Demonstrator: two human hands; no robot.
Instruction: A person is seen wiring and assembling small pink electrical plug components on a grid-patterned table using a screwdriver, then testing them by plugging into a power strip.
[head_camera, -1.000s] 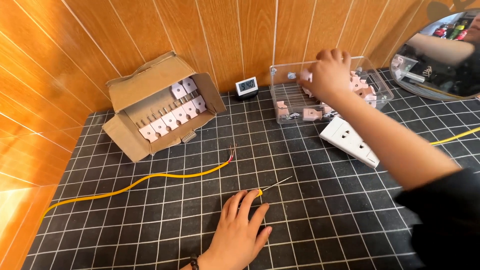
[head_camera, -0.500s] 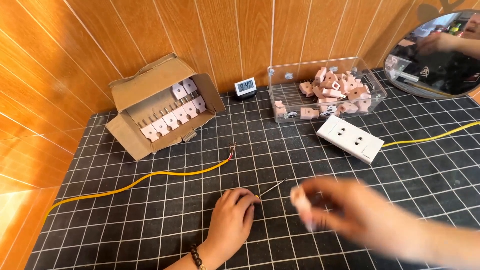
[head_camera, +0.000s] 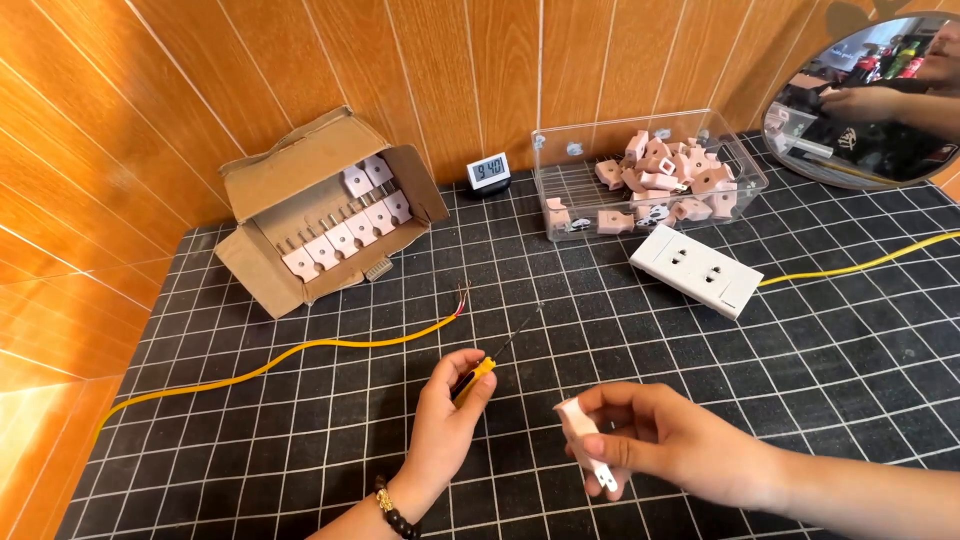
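The counter (head_camera: 300, 440) is black, ruled with a fine white grid. Behind it the wall (head_camera: 300, 70) is glossy orange-brown tile with pale joints. The screwdriver (head_camera: 478, 375) has a yellow handle with black trim; the plug (head_camera: 590, 450) is pale pink with silvery prongs. One yellow wire (head_camera: 300, 350) ends in red and bare strands left of the screwdriver. The socket plate (head_camera: 695, 270) is white. The cardboard box (head_camera: 300, 190) is brown, holding pale pink plugs (head_camera: 345, 230); the clear bin (head_camera: 640, 180) holds more.

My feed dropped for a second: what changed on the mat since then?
The right hand came back from the clear bin toward the body, now holding a white plug. The left hand lifted off the mat and gripped the yellow-handled screwdriver. Cardboard box, socket strip and yellow wire stayed put.
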